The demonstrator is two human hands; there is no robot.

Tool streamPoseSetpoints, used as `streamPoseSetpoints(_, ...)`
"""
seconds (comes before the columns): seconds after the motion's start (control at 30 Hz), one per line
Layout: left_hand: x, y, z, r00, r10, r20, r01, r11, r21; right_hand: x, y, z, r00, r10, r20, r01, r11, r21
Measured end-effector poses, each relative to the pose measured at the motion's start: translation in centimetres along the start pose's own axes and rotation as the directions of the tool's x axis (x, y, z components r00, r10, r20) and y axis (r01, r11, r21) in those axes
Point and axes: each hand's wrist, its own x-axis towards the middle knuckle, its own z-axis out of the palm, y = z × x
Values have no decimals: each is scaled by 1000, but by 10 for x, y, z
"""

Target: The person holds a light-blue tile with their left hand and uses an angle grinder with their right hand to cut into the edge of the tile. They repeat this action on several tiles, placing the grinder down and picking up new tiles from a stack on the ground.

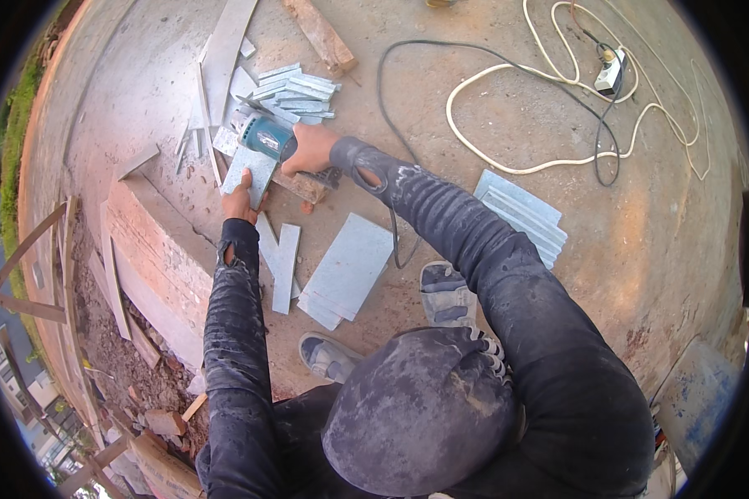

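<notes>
My right hand [312,149] is closed around the back of a teal handheld power cutter [265,137]. The cutter lies over the far end of a small grey-blue tile [251,166], its front pointing to the upper left. My left hand [240,200] grips the near end of that tile, thumb on top. Under the tile and cutter is a wooden block [298,190], partly hidden. Just beyond the cutter lies a pile of narrow cut tile strips [295,90]. Where the blade meets the tile, I cannot make out the detail.
Large tiles [349,264] and narrow pieces [286,268] lie near my feet. More tile strips [524,216] are stacked to the right. A dark cord [399,137] and a white extension cable [474,154] loop over the concrete by a socket block [610,73]. A masonry ledge [154,241] stands left.
</notes>
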Motion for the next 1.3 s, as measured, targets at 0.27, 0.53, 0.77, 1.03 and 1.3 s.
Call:
streamPoseSetpoints(0.27,-6,2,3,1000,2,-17,-2,1000,10,-5,2,-2,1000,2,6,-2,1000,-12)
streamPoseSetpoints(0.53,-1,1,0,1000,17,16,-17,1000,7,-7,3,-1,1000,15,1,-15,1000,0)
streamPoseSetpoints(0.77,-9,3,4,1000,22,-4,-22,1000,10,-10,5,-2,1000,25,5,-25,1000,5)
streamPoseSetpoints(1.03,-11,5,4,999,22,-27,-21,999,25,-16,3,-3,1000,16,-8,-16,1000,12)
streamPoseSetpoints(1.3,-15,4,8,999,40,1,-40,999,4,-17,11,1,1000,12,-25,-12,1000,17)
